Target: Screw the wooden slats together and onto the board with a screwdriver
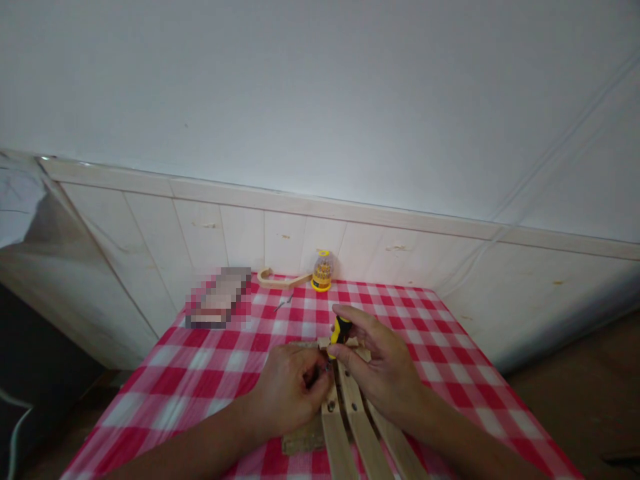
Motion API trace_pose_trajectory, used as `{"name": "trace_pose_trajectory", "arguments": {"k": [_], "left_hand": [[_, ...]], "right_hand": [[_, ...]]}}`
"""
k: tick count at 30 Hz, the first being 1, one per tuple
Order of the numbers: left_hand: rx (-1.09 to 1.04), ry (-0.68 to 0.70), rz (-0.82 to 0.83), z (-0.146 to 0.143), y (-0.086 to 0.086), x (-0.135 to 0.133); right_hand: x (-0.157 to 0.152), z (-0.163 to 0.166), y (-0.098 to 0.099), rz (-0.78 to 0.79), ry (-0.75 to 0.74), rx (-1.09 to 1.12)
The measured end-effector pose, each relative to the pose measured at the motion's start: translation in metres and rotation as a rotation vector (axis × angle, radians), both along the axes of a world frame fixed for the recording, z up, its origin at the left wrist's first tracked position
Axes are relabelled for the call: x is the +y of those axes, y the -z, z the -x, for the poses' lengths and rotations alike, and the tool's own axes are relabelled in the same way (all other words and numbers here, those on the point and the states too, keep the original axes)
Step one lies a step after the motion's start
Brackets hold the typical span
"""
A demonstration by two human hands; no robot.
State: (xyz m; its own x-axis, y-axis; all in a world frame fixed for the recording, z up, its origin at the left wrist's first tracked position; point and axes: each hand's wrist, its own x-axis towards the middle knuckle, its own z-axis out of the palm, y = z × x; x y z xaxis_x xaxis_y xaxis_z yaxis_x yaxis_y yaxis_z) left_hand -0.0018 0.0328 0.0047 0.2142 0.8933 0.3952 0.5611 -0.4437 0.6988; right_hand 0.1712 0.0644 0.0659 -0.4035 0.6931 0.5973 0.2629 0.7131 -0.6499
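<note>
My right hand (pixel 387 370) grips a small yellow-and-black screwdriver (pixel 341 329) that stands tilted, its lower end pointing down at pale wooden slats (pixel 345 440). Several dark holes show in these slats, which run toward me side by side. My left hand (pixel 290 387) is closed beside the screwdriver's lower end, with thumb and fingers pinched together at the left slat. Whatever sits in that pinch is hidden. Under the slats and my left hand lies a rough wooden block (pixel 303 437); its far part is mostly covered by my hands.
A red-and-white checked cloth (pixel 210 387) covers the table. Near the wall stand a yellow-capped bit holder (pixel 323 272) and a hook-shaped wooden piece (pixel 283 283). Small thin metal pieces (pixel 283 303) lie nearer. At the left edge is a blurred flat object (pixel 220 298).
</note>
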Motion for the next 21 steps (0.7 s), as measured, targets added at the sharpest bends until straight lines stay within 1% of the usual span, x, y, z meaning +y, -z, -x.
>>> {"name": "trace_pose_trajectory", "arguments": {"k": [3, 7, 9, 12, 18, 21], "left_hand": [[0.008, -0.003, -0.013, 0.000, 0.001, 0.000], [0.006, -0.001, -0.003, 0.001, 0.002, 0.000], [0.004, 0.004, 0.012, 0.001, 0.002, 0.000], [0.007, 0.007, 0.036, 0.001, 0.002, 0.001], [0.011, 0.015, 0.063, 0.000, -0.001, 0.000], [0.013, 0.019, 0.063, 0.000, -0.002, -0.001]], "right_hand": [[0.001, 0.001, -0.002, 0.007, 0.012, 0.018], [-0.001, 0.000, -0.009, -0.101, -0.014, -0.054], [-0.004, 0.000, -0.011, -0.129, -0.043, -0.097], [-0.009, 0.001, -0.012, -0.122, -0.057, -0.121], [-0.008, 0.001, -0.010, -0.146, -0.003, -0.104], [-0.005, 0.001, -0.008, -0.114, 0.021, -0.092]]}}
